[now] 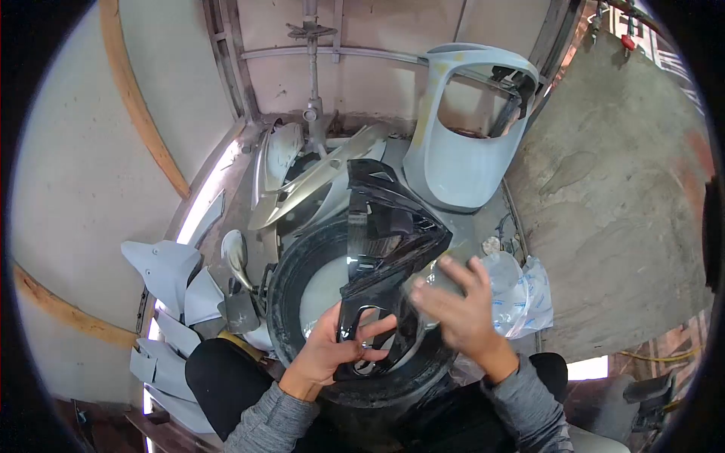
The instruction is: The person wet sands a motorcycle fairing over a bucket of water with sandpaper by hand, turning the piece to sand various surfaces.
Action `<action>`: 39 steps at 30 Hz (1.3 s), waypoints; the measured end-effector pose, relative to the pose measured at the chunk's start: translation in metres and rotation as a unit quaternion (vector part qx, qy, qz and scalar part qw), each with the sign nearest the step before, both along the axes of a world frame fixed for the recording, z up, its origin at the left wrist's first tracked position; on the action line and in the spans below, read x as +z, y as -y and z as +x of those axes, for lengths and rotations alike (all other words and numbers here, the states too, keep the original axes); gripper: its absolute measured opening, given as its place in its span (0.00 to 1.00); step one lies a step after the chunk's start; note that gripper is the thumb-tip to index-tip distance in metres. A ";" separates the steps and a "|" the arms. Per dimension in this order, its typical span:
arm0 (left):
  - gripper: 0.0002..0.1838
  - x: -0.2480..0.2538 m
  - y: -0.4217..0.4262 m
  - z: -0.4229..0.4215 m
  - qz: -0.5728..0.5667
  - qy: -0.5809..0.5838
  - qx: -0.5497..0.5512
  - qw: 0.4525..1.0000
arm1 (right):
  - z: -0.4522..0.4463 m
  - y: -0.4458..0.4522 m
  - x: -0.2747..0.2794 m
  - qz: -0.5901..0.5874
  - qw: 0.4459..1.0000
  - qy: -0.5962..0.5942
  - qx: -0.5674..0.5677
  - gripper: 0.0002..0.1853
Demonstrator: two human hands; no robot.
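My left hand (332, 349) grips the lower end of a glossy black plastic fairing panel (389, 234), its fingers passing through an opening there. The panel is held upright over a black rubber tub (291, 287) with cloudy whitish water (321, 291) in it. My right hand (461, 309) is just right of the panel, slightly blurred, its fingers stretched and apart. A greyish patch shows behind those fingers; what it is I cannot make out.
A large pale-blue fairing (461, 177) stands at the back right. Silver panels (325, 177) lean behind the tub. Grey-white panels (162, 272) and a mirror (236, 253) lie on the left. A clear plastic bag (525, 298) sits right, beside a concrete-like slab (604, 204).
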State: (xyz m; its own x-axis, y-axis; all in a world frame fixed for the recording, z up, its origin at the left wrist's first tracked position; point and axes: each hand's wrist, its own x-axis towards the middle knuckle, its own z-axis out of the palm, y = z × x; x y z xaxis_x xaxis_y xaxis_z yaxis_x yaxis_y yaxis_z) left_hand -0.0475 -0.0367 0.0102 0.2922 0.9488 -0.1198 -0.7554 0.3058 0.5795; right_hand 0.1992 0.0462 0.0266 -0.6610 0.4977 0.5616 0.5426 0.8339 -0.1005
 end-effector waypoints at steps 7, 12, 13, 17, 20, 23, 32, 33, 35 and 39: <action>0.42 -0.003 -0.002 0.005 -0.019 -0.035 -0.018 0.999 | -0.001 0.007 0.003 -0.061 0.996 0.008 0.064 0.18; 0.42 -0.003 -0.003 0.008 -0.027 -0.041 -0.014 0.999 | 0.000 0.007 -0.007 -0.081 0.996 -0.020 -0.024 0.21; 0.42 -0.002 -0.003 0.006 -0.023 -0.050 -0.015 0.998 | -0.009 0.024 0.000 -0.069 0.997 -0.024 0.013 0.21; 0.41 -0.003 0.001 0.011 -0.017 -0.034 -0.018 0.999 | 0.017 -0.015 -0.017 -0.021 0.990 -0.076 -0.119 0.21; 0.42 -0.002 0.000 0.012 -0.001 -0.048 -0.014 0.999 | -0.007 0.010 -0.013 -0.039 0.993 -0.069 -0.091 0.20; 0.40 -0.008 0.002 0.013 0.021 -0.094 -0.015 0.995 | -0.022 0.030 0.003 -0.043 0.996 -0.019 -0.079 0.21; 0.41 -0.003 0.000 0.017 0.059 -0.160 -0.035 0.985 | -0.015 0.003 -0.012 -0.006 0.989 -0.050 -0.136 0.19; 0.41 -0.006 0.000 0.017 0.061 -0.164 -0.035 0.984 | -0.008 -0.008 -0.011 0.001 0.983 -0.036 -0.180 0.18; 0.42 -0.005 -0.002 0.015 0.067 -0.167 -0.034 0.983 | -0.015 0.007 -0.015 -0.018 0.990 -0.047 -0.134 0.19; 0.42 -0.008 -0.001 0.010 0.009 -0.065 -0.033 0.997 | -0.010 0.003 -0.010 -0.034 0.991 -0.064 -0.108 0.21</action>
State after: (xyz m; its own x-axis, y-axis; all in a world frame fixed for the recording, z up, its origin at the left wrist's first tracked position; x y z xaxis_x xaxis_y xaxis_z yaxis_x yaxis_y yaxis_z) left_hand -0.0373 -0.0355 0.0025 0.3381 0.9299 -0.1449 -0.6518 0.3424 0.6768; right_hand 0.1888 0.0436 0.0170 -0.4597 0.6598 0.5944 0.6873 0.6882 -0.2323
